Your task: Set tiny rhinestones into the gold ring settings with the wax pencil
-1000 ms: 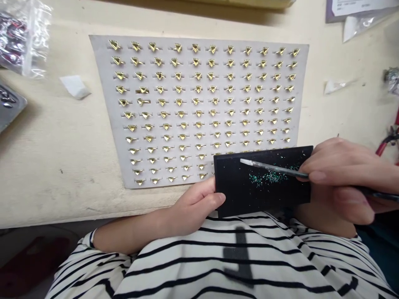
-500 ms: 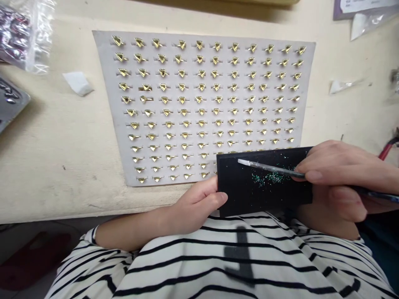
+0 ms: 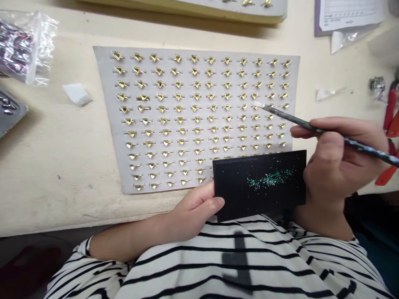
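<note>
My left hand [image 3: 199, 211] grips the left end of a flat black tray [image 3: 233, 203], thumb on top. Small green and white glittering stones [image 3: 271, 179] lie scattered across the tray's middle. Between the fingers of my right hand [image 3: 339, 153] is a thin dark stick with a white tip [image 3: 280, 114], angled up and to the left. Its tip is over the right part of a grey board [image 3: 114, 124], close to one of the gold rings. Rows of gold rings [image 3: 197, 108] with triangular tops stand in the board's slots. The tray covers the board's lower right corner.
At the left are a clear zip bag [image 3: 37, 50] and a grey box corner [image 3: 12, 110]. A white scrap [image 3: 77, 94] lies beside the board. Behind stands another thick board [image 3: 187, 10]. Red-handled pliers [image 3: 391, 108] and papers [image 3: 349, 14] are at the right.
My right hand has lifted the stick from over the black tray and moved its tip up over the ring board. My left hand still holds the tray. The view has shifted slightly.
</note>
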`<action>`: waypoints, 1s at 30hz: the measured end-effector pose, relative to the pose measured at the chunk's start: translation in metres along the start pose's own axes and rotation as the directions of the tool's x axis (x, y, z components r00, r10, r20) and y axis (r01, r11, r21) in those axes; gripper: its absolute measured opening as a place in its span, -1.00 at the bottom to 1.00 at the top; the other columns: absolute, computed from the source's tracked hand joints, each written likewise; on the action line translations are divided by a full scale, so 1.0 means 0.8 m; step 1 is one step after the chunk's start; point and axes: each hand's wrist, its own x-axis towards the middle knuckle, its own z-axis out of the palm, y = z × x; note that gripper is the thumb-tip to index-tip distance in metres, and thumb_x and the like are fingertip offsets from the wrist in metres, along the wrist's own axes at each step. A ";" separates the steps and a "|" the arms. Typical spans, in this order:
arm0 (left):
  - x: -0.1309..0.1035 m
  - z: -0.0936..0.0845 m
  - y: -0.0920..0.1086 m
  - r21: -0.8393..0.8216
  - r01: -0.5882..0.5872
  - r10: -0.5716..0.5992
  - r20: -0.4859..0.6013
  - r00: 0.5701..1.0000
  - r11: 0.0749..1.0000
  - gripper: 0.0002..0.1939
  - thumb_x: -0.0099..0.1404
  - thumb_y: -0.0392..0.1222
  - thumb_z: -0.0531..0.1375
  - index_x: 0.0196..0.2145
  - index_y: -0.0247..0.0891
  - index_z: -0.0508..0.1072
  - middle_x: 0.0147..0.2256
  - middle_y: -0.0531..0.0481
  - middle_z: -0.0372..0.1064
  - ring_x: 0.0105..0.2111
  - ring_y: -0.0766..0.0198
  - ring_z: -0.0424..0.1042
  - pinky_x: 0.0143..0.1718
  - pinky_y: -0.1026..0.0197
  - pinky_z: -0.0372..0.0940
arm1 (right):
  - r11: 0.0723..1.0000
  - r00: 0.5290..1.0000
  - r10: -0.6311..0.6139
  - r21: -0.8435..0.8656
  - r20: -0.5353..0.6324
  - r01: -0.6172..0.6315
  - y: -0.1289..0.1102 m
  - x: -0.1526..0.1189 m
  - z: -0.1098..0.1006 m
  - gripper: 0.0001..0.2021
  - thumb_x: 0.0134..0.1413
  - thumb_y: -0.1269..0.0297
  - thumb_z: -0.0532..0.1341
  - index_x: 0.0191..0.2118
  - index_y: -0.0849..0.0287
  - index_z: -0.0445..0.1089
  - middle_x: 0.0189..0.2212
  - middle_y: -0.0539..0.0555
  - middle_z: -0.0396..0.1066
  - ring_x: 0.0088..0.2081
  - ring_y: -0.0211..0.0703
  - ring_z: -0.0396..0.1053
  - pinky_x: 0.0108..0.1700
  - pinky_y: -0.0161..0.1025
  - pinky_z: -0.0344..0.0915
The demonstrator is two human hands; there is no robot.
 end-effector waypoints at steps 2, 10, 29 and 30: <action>0.000 0.000 0.000 0.008 0.007 -0.007 0.001 1.000 1.000 -0.84 0.35 -0.14 0.08 -0.30 -0.20 0.42 -0.33 0.02 0.39 -0.24 0.14 0.35 -0.12 0.06 0.30 | 0.999 0.999 -0.013 -0.052 -0.047 0.010 -0.003 0.000 0.008 -0.84 0.15 0.34 0.16 -0.20 0.12 0.49 -0.36 -0.03 0.47 -0.32 -0.27 0.55 -0.31 -0.24 0.51; 0.000 0.000 0.002 0.034 -0.025 0.025 0.005 1.000 0.999 -0.82 0.35 -0.08 0.09 -0.29 -0.20 0.42 -0.37 0.02 0.36 -0.28 0.15 0.33 -0.17 0.08 0.30 | 0.997 0.999 0.039 -0.070 -0.009 -0.039 -0.004 0.000 0.012 -0.82 0.15 0.32 0.16 -0.18 0.10 0.49 -0.33 -0.03 0.51 -0.31 -0.26 0.55 -0.27 -0.21 0.51; 0.001 -0.002 0.002 0.022 -0.023 0.022 0.025 0.999 1.000 -0.85 0.37 -0.15 0.07 -0.35 -0.19 0.36 -0.39 0.06 0.29 -0.33 0.21 0.26 -0.20 0.11 0.24 | 0.998 1.000 0.010 -0.055 -0.003 -0.010 0.000 0.003 0.010 -0.79 0.17 0.34 0.15 -0.13 0.10 0.49 -0.29 -0.01 0.50 -0.28 -0.26 0.55 -0.23 -0.21 0.54; 0.001 -0.003 0.002 0.035 -0.025 0.024 0.023 0.999 0.999 -0.85 0.37 -0.15 0.07 -0.34 -0.20 0.38 -0.37 0.05 0.32 -0.32 0.19 0.28 -0.17 0.10 0.25 | 0.999 1.000 -0.019 -0.041 -0.011 0.018 0.000 0.004 0.009 -0.77 0.18 0.34 0.14 -0.10 0.08 0.49 -0.25 -0.01 0.50 -0.28 -0.26 0.55 -0.22 -0.21 0.55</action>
